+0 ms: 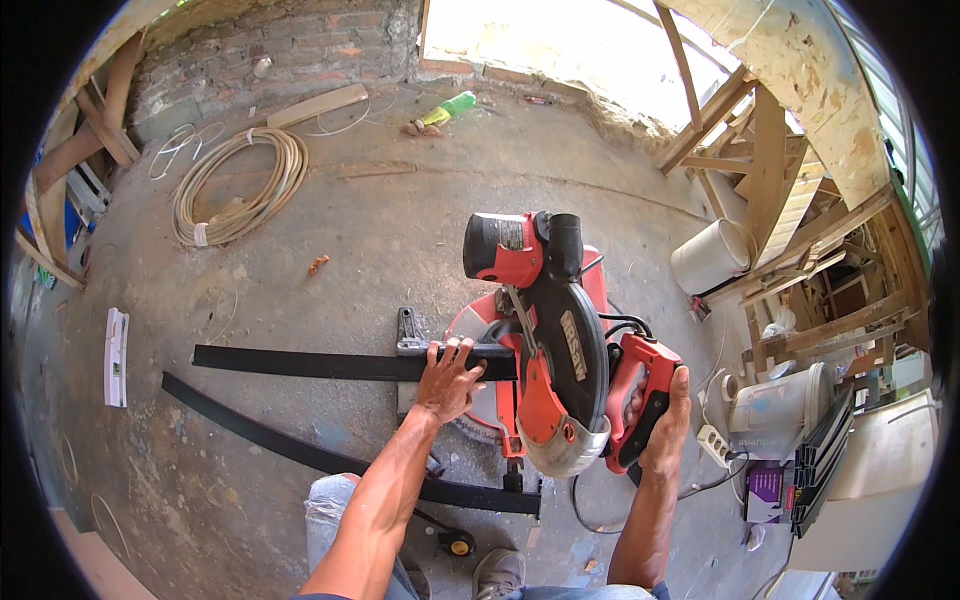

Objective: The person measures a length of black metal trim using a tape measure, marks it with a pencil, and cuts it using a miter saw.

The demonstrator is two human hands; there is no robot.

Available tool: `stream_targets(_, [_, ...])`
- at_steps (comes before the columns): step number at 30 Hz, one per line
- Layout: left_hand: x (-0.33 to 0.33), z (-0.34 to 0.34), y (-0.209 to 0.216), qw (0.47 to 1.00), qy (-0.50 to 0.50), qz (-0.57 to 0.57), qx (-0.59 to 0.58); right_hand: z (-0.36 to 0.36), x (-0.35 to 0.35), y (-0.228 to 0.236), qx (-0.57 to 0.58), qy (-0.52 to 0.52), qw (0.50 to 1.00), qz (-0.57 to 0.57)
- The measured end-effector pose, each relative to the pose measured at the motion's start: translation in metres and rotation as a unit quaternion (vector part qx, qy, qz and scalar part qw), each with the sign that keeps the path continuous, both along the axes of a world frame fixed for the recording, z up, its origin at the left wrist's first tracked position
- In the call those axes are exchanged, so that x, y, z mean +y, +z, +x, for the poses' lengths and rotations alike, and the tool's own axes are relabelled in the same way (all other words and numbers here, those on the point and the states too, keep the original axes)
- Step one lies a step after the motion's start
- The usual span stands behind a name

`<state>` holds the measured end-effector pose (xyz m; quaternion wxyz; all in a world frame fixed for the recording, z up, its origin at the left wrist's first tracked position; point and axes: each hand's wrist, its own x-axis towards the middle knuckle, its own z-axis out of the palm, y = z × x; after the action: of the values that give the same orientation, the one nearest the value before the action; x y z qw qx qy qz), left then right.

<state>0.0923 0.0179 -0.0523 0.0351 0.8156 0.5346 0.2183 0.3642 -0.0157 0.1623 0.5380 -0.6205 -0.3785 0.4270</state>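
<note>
A red and black miter saw (568, 300) stands on the concrete floor in front of me, its motor towards the far side. My right hand (667, 430) is wrapped round the saw's red and black handle (648, 372); some fingers show through the grip opening. On the saw base lies a long black strip (300, 363), reaching out to the left. My left hand (449, 382) presses it against the grey metal fence (412, 347), fingers bent over both. The strip's right end is beside the blade guard, which hides the blade. Nearer me lies a second, longer black strip (265, 435).
A tape measure (457, 543) lies by my shoes. At left are a coiled hose (292, 180) and a white object (117, 357). Rightward stand buckets (712, 257), a power strip (713, 446), stacked black profiles (822, 465) and timber. A green bottle (455, 106) lies farther off.
</note>
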Motion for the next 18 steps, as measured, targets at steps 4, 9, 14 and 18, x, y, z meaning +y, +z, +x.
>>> stream_targets(4, [-0.0004,0.0003,0.0002,1.0,0.0,-0.008,-0.003,0.0005,-0.0012,-0.0015,0.0,0.001,1.0,-0.001])
stream_targets(9, [0.0007,0.0017,-0.0008,1.0,0.001,-0.001,-0.005,0.0016,-0.0021,-0.0028,-0.005,-0.002,1.0,0.002])
stream_targets(14, [0.0001,0.001,0.0008,1.0,0.001,-0.016,-0.009,-0.0013,-0.0032,-0.0002,-0.007,-0.002,1.0,-0.005])
stream_targets(18, [-0.0001,0.0014,-0.0025,1.0,0.002,-0.003,0.002,-0.0001,-0.004,-0.0017,-0.016,0.001,1.0,0.0])
